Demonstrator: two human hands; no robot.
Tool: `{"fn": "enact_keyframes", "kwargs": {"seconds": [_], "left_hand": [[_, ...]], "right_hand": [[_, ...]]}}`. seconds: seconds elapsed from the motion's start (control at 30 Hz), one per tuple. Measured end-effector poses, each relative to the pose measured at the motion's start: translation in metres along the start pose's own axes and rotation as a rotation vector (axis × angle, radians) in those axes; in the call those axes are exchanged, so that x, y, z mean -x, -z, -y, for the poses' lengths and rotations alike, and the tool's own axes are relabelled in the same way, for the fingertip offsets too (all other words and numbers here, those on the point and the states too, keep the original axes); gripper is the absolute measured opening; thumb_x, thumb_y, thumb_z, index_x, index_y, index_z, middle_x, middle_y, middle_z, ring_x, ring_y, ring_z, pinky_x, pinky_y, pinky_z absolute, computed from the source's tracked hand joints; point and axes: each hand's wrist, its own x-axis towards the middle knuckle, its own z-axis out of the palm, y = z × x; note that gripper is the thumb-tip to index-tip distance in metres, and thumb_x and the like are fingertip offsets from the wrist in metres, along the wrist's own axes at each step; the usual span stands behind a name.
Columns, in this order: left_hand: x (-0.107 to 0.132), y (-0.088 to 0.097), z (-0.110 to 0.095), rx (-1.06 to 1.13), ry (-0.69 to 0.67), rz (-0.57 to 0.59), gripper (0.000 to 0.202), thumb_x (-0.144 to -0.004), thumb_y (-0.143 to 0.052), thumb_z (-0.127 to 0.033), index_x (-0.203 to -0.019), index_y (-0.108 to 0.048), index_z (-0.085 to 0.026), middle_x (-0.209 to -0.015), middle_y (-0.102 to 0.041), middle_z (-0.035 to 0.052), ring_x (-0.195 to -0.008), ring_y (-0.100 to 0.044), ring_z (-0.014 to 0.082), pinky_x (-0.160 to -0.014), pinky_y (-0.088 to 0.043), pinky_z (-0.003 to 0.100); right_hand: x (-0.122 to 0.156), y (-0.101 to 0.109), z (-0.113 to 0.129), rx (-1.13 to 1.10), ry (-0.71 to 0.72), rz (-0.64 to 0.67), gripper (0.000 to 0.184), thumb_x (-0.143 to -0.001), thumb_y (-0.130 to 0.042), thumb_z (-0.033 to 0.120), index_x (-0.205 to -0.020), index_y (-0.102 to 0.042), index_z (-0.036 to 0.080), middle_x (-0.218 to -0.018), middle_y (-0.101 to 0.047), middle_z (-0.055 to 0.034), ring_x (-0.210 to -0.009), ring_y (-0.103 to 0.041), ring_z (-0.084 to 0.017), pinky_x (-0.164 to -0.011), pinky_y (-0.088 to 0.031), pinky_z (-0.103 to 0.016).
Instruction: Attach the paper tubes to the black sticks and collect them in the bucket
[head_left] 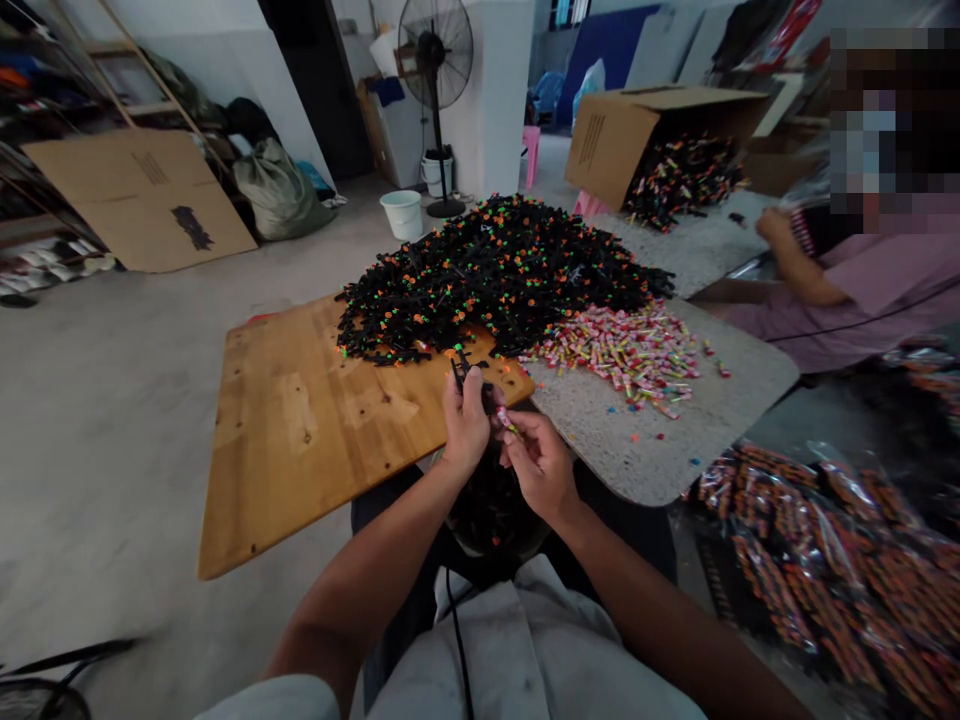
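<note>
Far left, a flattened cardboard sheet (142, 205) leaning; a stuffed sack (276, 190) slumped just right of it. Nearer, the wooden tabletop (277, 440), its near left part bare. Beyond it on the floor, a pale bucket (403, 216) and a standing fan (433, 55).

Across the wooden tabletop's far side, a broad heap of black pieces (480, 275), flecked orange and green. In front of it, near edge, the worker's left hand (466, 425) is closed round one black piece (463, 362), green at its far tip. Right hand (544, 465): fingers pinching a small pink-and-yellow tube (510, 422) at the black piece's near end; from here I can't tell whether the two are joined.

Right of the hands, a pile of pink tubes (622, 350) on a speckled tabletop (649, 460). Behind, a tipped carton (611, 145) spills dark pieces. Far right, a seated co-worker (862, 275); nearer, clear-bagged goods (832, 570) on the floor.
</note>
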Motion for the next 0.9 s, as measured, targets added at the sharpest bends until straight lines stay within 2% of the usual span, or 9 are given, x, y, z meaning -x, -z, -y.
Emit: {"fn": "enact_keyframes", "kwargs": {"seconds": [0.1,0.27,0.37,0.47,0.6,0.7,0.8,0.9], "left_hand": [[0.001,-0.001,-0.001,-0.019,-0.025,-0.018,0.045,-0.097,-0.057,-0.066,-0.088,-0.047,-0.023,-0.056,-0.053,-0.0061,-0.04,-0.046,0.0097,-0.038,-0.035,0.023],[0.002,0.0,0.0,-0.035,-0.068,-0.028,0.044,-0.097,-0.059,-0.065,-0.088,-0.048,-0.023,-0.058,-0.052,-0.0053,-0.046,-0.05,0.0107,-0.042,-0.037,0.023],[0.002,0.002,0.004,-0.033,-0.063,-0.035,0.044,-0.097,-0.059,-0.065,-0.088,-0.047,-0.024,-0.058,-0.05,-0.0061,-0.044,-0.047,0.0101,-0.041,-0.035,0.024],[0.003,0.006,0.011,-0.038,-0.057,-0.001,0.046,-0.095,-0.062,-0.066,-0.088,-0.047,-0.023,-0.059,-0.053,-0.006,-0.045,-0.048,0.0096,-0.042,-0.037,0.023],[0.003,0.017,0.019,-0.075,-0.011,0.127,0.046,-0.091,-0.066,-0.065,-0.09,-0.053,-0.021,-0.066,-0.061,-0.0031,-0.053,-0.057,0.0108,-0.049,-0.046,0.023],[0.0,0.03,0.025,-0.115,0.061,0.248,0.049,-0.087,-0.072,-0.066,-0.09,-0.06,-0.018,-0.07,-0.066,0.0003,-0.059,-0.062,0.0131,-0.052,-0.049,0.023],[-0.004,0.042,0.03,-0.164,0.127,0.44,0.053,-0.084,-0.074,-0.067,-0.094,-0.067,-0.014,-0.079,-0.071,0.0055,-0.071,-0.068,0.0174,-0.057,-0.054,0.025],[-0.006,0.05,0.035,-0.193,0.179,0.622,0.06,-0.089,-0.066,-0.07,-0.095,-0.073,-0.011,-0.089,-0.074,0.0115,-0.078,-0.069,0.0198,-0.059,-0.056,0.027]], "right_hand": [[0.003,-0.004,0.002,0.001,-0.003,-0.017,0.027,-0.103,-0.061,0.035,-0.128,-0.064,0.026,-0.116,-0.074,-0.0082,-0.066,-0.066,-0.012,-0.063,-0.059,-0.029],[0.0,-0.003,0.014,-0.102,-0.053,0.06,0.025,-0.102,-0.064,0.035,-0.124,-0.065,0.025,-0.101,-0.074,-0.0042,-0.065,-0.066,-0.011,-0.063,-0.058,-0.028],[-0.001,0.0,0.017,-0.186,-0.116,0.106,0.024,-0.1,-0.066,0.036,-0.12,-0.066,0.024,-0.094,-0.073,-0.0021,-0.062,-0.064,-0.011,-0.06,-0.057,-0.027],[0.0,0.003,0.015,-0.205,-0.154,0.102,0.025,-0.099,-0.068,0.037,-0.119,-0.066,0.023,-0.09,-0.072,-0.0011,-0.06,-0.064,-0.011,-0.06,-0.056,-0.027],[-0.002,0.011,0.011,-0.183,-0.206,-0.025,0.028,-0.098,-0.069,0.041,-0.12,-0.066,0.023,-0.09,-0.072,-0.0012,-0.056,-0.062,-0.01,-0.054,-0.052,-0.026],[-0.006,0.021,0.008,-0.139,-0.247,-0.057,0.03,-0.097,-0.069,0.045,-0.117,-0.069,0.022,-0.088,-0.073,-0.002,-0.054,-0.061,-0.011,-0.052,-0.05,-0.026],[-0.008,0.03,0.003,-0.112,-0.279,-0.05,0.034,-0.096,-0.07,0.047,-0.119,-0.071,0.021,-0.089,-0.074,-0.0029,-0.055,-0.061,-0.011,-0.052,-0.05,-0.027],[-0.007,0.037,-0.001,-0.111,-0.286,-0.045,0.034,-0.096,-0.07,0.047,-0.12,-0.072,0.022,-0.091,-0.074,-0.003,-0.057,-0.062,-0.011,-0.053,-0.05,-0.027]]}}
